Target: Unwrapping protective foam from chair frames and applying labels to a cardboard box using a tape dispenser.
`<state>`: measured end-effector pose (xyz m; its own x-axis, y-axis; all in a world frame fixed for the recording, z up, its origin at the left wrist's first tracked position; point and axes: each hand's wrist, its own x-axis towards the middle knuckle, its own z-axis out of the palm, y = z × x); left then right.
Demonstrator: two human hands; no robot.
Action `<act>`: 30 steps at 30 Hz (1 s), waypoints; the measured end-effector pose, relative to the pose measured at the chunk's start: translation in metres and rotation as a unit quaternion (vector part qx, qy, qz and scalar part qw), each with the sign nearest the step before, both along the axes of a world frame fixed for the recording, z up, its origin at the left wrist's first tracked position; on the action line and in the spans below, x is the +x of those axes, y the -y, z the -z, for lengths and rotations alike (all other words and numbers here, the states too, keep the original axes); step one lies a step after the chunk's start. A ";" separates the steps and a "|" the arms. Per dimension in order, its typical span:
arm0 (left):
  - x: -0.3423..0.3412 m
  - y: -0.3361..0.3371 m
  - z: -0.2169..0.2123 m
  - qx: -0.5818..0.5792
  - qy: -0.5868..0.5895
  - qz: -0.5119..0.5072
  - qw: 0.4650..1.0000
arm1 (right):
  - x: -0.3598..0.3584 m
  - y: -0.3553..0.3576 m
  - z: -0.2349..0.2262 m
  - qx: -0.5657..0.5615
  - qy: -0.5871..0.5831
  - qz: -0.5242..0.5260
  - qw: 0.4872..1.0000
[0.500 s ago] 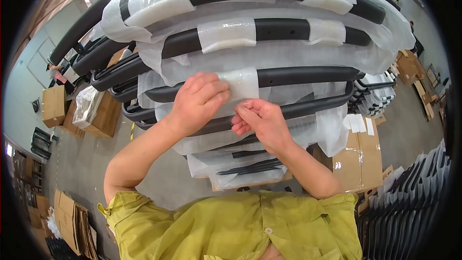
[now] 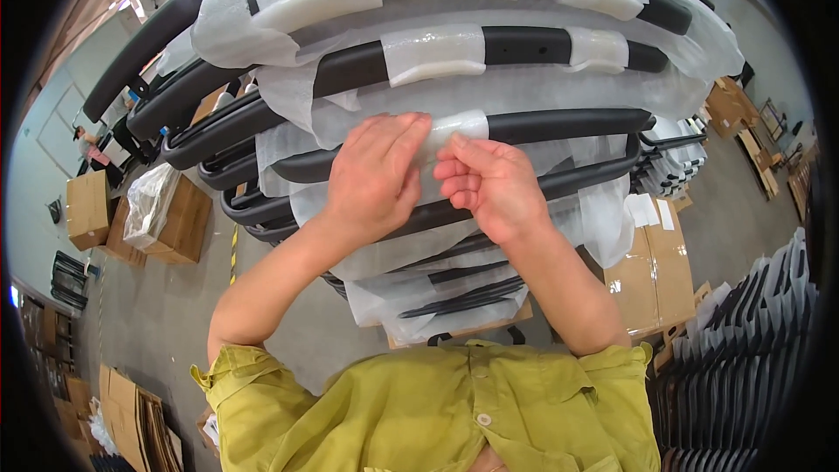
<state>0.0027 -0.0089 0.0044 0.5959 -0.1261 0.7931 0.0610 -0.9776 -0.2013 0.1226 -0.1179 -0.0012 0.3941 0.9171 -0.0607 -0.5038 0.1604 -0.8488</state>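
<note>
Right now our left hand (image 2: 371, 179) lies flat, fingers together, pressing the white foam wrap (image 2: 454, 127) onto the black curved bar (image 2: 559, 127), while our right hand (image 2: 489, 183) pinches the wrap's lower edge. Wrap and bar sit just above both hands; the bar runs left to right, bowing upward. Beyond, more wrapped bars (image 2: 472, 44) are stacked.

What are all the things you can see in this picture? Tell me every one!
curved frames: several, black, stacked in the middle
foam wrap pieces: several, white, around the frames
plastic sheets: a few, clear white, between the frames
cardboard boxes: several, brown, on the floor left and right
floor: one, grey, below
shirt: one, yellow-green, bottom
left hand: one, flat on a foam wrap piece
right hand: one, fingers pinching the same piece
</note>
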 end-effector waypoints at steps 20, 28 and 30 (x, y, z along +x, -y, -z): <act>0.037 0.015 0.009 -0.386 0.088 -0.140 0.907 | 0.110 0.150 0.090 -0.057 0.026 0.101 0.993; 0.020 0.012 0.010 -0.354 0.193 -0.266 0.876 | 0.322 0.266 0.261 -0.202 0.033 0.338 0.919; 0.022 -0.004 0.020 -0.347 0.262 -0.266 0.860 | 0.400 0.280 0.344 -0.266 0.060 0.398 0.876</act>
